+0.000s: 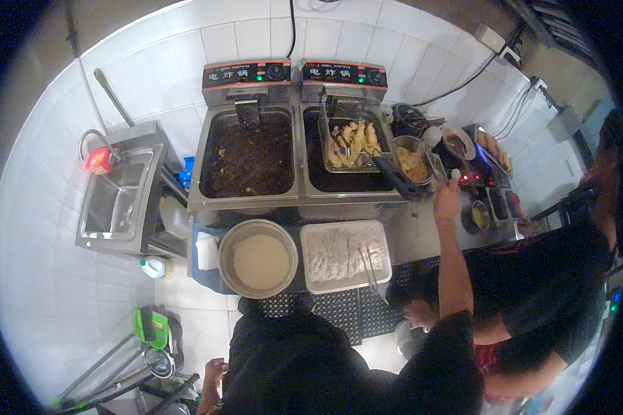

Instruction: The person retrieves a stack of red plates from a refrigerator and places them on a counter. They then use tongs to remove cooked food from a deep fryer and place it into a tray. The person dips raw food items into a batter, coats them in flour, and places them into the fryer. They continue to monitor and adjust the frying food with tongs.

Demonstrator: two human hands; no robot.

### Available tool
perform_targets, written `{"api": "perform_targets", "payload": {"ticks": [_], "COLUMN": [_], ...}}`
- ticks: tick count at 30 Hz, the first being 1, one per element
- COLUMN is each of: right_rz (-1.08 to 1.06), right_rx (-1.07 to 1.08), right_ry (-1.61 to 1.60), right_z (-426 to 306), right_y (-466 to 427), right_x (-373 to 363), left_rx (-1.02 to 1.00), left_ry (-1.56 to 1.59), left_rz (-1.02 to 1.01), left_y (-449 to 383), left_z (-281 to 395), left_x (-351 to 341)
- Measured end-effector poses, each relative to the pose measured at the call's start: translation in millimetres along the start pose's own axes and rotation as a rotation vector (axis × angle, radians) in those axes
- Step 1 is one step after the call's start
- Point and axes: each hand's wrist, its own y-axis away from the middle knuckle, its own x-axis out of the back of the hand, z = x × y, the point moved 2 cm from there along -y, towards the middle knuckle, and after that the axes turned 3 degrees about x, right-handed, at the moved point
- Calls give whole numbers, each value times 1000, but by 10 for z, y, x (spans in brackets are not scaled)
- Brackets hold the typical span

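Note:
My right hand [447, 196] is stretched out over the counter, closed around a narrow kitchen utensil [437, 167] beside a metal bowl of yellowish crumbs [411, 160]; its exact kind is unclear. My left hand [216, 369] hangs low by my side, fingers curled, with nothing visible in it. A wire fryer basket [328, 165] holding fried pieces [361, 137] and metal tongs sits over the right fryer tank [316, 179]. Dark oil with floating bits fills the left tank [252, 155]. Nearer me are a round bowl of pale batter [262, 259] and a white tray of flour [337, 254] with tongs [371, 270] across it.
A steel sink [114, 197] stands at the left, with a bottle [157, 268] on the floor below. Close on my right is a person in dark clothing [540, 280]. Further bowls, a tray of fried food [493, 150] and a small yellow-filled pan [480, 215] occupy the right counter.

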Motion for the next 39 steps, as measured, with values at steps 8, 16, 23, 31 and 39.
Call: {"api": "perform_targets", "payload": {"ticks": [8,16,23,31,39], "right_rz": [128,-131,-474,-614,-427], "right_rx": [75,421,573,964,1171], "right_ry": [-492,-541,-404,-516,-87], "right_z": [-419,-2540,-4250,-4474,-4397], "right_y": [-689,-1105,-1334,-1632,-1537], "right_x": [1698,3250,1867,2029,2438], "left_rx": [167,22,4,240,136], "left_ry": [255,267,441,324,276], "left_rz": [-77,-64,-102,68,-12], "left_y": [-419,-872,-1014,-835,-1256], "left_z": [40,533,562,-40,215], "left_x": [236,259,816,1636,1919]}}
